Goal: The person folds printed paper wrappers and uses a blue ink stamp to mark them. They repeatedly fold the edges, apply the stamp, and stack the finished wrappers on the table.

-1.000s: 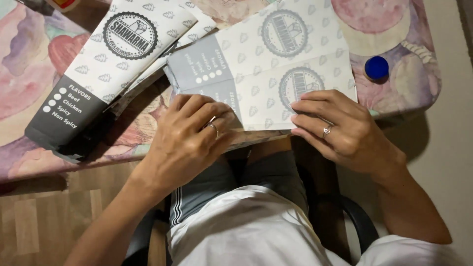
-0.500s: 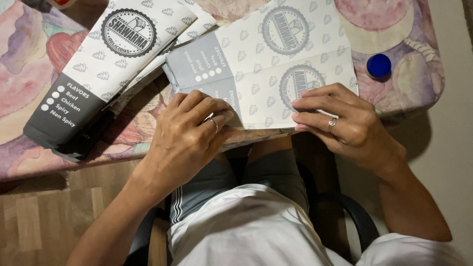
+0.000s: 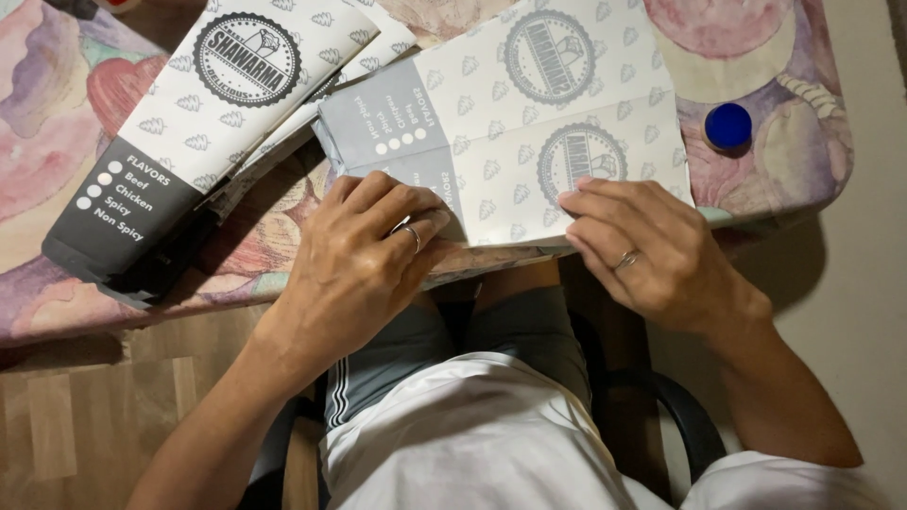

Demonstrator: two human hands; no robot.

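A flat white paper sheet (image 3: 529, 104) with grey leaf prints, round emblems and a grey band lies on the table in front of me, its near part folded over. My left hand (image 3: 364, 255) presses on the near left corner of the fold, fingers curled on the grey band. My right hand (image 3: 642, 250) pinches the near right edge of the folded flap, fingertips on the paper. Both hands wear a ring.
A stack of similar printed paper sleeves (image 3: 189, 123) lies at the left on the table's patterned cloth (image 3: 57, 123). A blue bottle cap (image 3: 727, 126) sits near the table's right edge. I sit on a chair (image 3: 680, 416) over a wooden floor (image 3: 76, 416).
Both hands have slid slightly along the fold at the sheet's near edge; the sheet itself stays in place.
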